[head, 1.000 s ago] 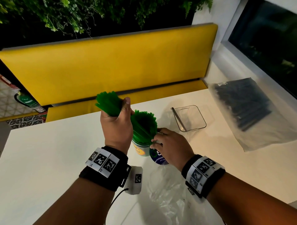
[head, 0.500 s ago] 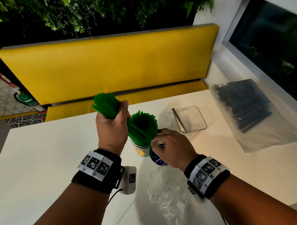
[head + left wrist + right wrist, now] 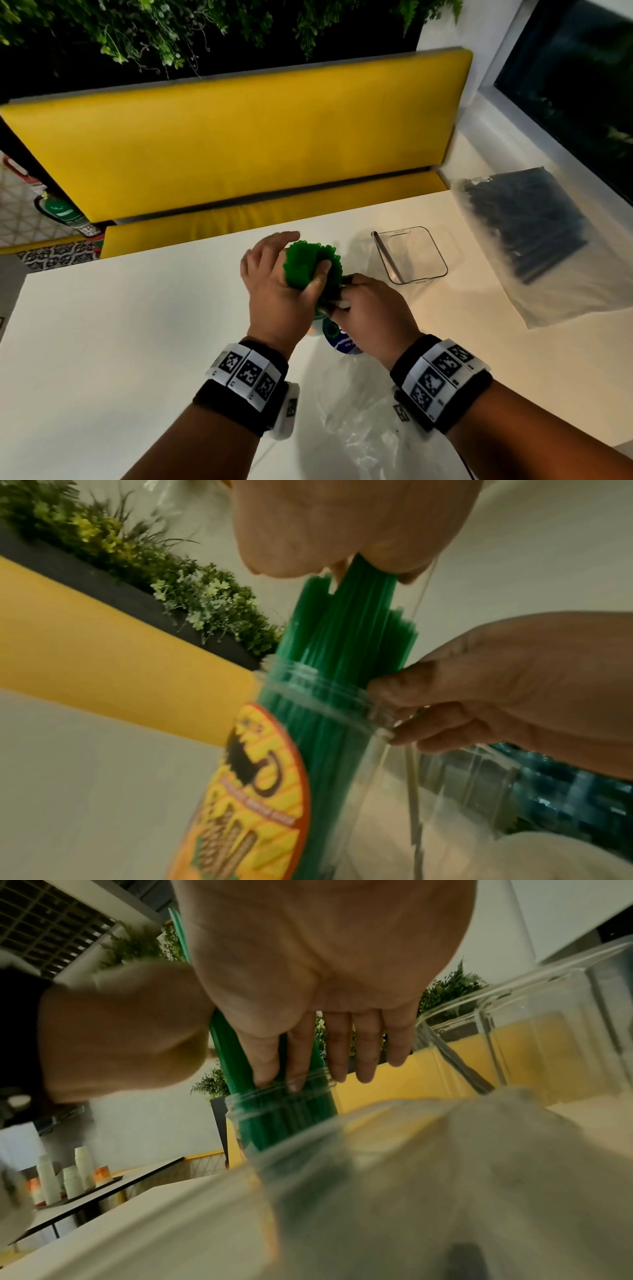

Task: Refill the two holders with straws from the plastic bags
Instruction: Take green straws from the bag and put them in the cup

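A clear jar (image 3: 346, 753) with a yellow label stands on the white table (image 3: 137, 342), packed with green straws (image 3: 330, 263). My left hand (image 3: 303, 255) grips a bundle of these straws from above, thumb pressed on it. The bundle's lower ends sit inside the jar mouth (image 3: 284, 1096). My right hand (image 3: 342, 298) pinches the jar's rim on its right side, as the left wrist view shows (image 3: 394, 712). A clear square holder (image 3: 411, 255) to the right has one dark straw leaning in it. A plastic bag of black straws (image 3: 524, 222) lies at the far right.
A crumpled empty plastic bag (image 3: 359, 418) lies on the table just in front of the jar, with a round blue lid (image 3: 340, 341) beside the jar's base. A yellow bench (image 3: 239, 137) runs along the table's far edge. Bare tabletop stretches to the left.
My left hand has swung the bundle from a leftward tilt to upright and lowered it into the jar among the other straws. The right hand stayed at the rim.
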Demonstrator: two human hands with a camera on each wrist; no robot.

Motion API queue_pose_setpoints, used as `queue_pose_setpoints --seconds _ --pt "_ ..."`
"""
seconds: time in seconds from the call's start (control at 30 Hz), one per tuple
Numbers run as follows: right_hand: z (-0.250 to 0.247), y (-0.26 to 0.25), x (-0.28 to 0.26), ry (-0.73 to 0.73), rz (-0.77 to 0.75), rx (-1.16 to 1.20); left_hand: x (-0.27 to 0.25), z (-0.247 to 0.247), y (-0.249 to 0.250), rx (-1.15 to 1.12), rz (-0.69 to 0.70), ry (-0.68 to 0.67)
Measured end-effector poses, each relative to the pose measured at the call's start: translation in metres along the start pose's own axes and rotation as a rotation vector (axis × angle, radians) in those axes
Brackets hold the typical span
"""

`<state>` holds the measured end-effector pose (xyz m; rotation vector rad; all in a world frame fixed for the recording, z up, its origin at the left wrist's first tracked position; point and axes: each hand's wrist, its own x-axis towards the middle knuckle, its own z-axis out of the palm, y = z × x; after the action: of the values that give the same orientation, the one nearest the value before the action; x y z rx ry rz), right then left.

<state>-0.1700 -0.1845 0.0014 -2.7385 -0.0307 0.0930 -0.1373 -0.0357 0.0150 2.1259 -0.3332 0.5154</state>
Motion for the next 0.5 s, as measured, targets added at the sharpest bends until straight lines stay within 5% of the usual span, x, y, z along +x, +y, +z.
queue_pose_setpoints --seconds 0.07,0.17,0.27,0.37,0.5 --pt "-0.005 -0.001 -0.001 -0.013 -0.014 0.022 -0.003 -0.003 -0.012 0.018 -0.045 -0.094" --pt "-0.009 -0.004 -0.003 0.009 -0.049 0.011 -0.002 -0.018 -0.017 -0.283 -0.184 -0.337" --pt "-0.004 -0.006 -0.001 0.006 -0.002 0.015 0.016 -0.040 -0.004 -0.302 -0.142 -0.356" --pt "-0.001 -0.006 0.000 -0.006 0.024 0.024 0.041 -0.039 0.024 0.024 0.056 -0.329" --pt "-0.005 -0.007 -0.004 0.027 0.020 0.028 0.030 -0.007 0.018 0.646 0.328 -0.692"
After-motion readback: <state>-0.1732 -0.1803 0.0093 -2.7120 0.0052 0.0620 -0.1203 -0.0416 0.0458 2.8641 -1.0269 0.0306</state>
